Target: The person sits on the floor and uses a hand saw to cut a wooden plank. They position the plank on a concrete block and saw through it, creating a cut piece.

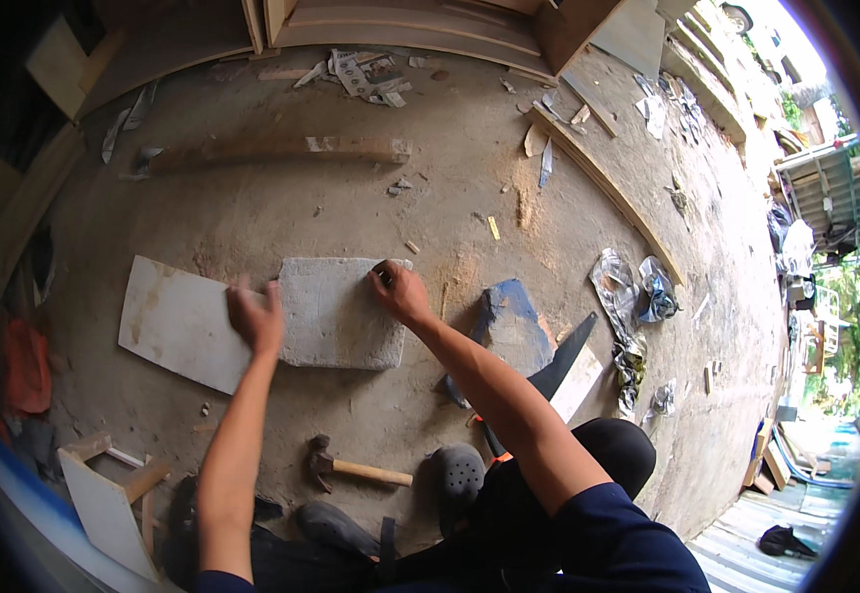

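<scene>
A whitish rectangular block [336, 321] lies on the floor in front of me. Over its far right corner is my right hand [402, 292], fingers curled together; whatever they may hold is too small or hidden to make out. My left hand [257, 316] is blurred by motion, with thumb and fingers apart and nothing seen between them. It hovers where the block's left side meets a flat white board [178, 321] with brownish stains. Close to my feet rests a hammer [370, 472] with a wooden handle. A handsaw [566, 358] lies partly behind my right forearm.
Right of the block sits a blue-and-grey chunk [514, 331]. A long wooden strip [608, 193] and crumpled plastic [619, 287] lie farther right. Beyond the block is a brown beam-like length [272, 150]. Wooden cabinet frames [410, 40] stand at the far side; a small wooden frame [109, 494] is near left.
</scene>
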Motion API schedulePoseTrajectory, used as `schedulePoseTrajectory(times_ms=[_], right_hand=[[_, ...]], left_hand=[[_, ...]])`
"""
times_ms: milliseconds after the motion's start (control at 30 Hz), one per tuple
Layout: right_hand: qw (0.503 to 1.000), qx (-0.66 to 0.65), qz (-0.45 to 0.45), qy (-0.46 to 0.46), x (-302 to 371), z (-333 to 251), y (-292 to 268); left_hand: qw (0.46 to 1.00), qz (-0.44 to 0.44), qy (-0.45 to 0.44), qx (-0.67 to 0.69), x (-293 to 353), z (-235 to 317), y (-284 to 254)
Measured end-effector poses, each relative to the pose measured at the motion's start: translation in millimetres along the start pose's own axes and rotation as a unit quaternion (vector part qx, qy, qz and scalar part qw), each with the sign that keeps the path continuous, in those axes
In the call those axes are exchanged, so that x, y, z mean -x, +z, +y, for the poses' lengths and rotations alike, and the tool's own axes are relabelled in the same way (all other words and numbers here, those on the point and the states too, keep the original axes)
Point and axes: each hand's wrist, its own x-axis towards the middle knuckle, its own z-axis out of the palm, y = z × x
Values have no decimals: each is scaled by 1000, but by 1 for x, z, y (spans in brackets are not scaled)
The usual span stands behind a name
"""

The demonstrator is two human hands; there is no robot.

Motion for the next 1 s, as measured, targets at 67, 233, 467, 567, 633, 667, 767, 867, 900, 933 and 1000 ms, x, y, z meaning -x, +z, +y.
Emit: schedulePoseTrajectory(times_ms=[67,233,467,567,633,667,767,867,900,933,1000], right_hand=[[1000,0,-23,7,-4,1,-4],[995,-38,-94,-8,-33,14,-19],[992,117,2,49,-118,13,-46],[973,216,54,-58,-175,13,-33],[960,267,57,-67,-213,13,-21],[957,284,31,-45,-231,10,-17],[929,367,-39,-13,-271,2,-10],[915,400,-28,-34,-288,16,-4],[913,402,-36,-65,-289,19,-5],[910,401,-44,-99,-286,15,-8],[912,378,-42,-151,-271,9,-10]], left_hand=[[994,-22,108,-15,9,62,11],[987,-93,128,-27,30,121,43],[981,-119,126,-90,31,123,41],[980,-124,132,-89,30,120,39],[978,-133,133,-86,26,126,32],[979,-134,134,-79,25,127,32],[979,-140,130,-72,23,127,29],[977,-161,121,-69,21,133,28],[977,-165,120,-66,21,134,27],[976,-168,119,-67,20,134,25],[978,-164,112,-71,22,128,24]])
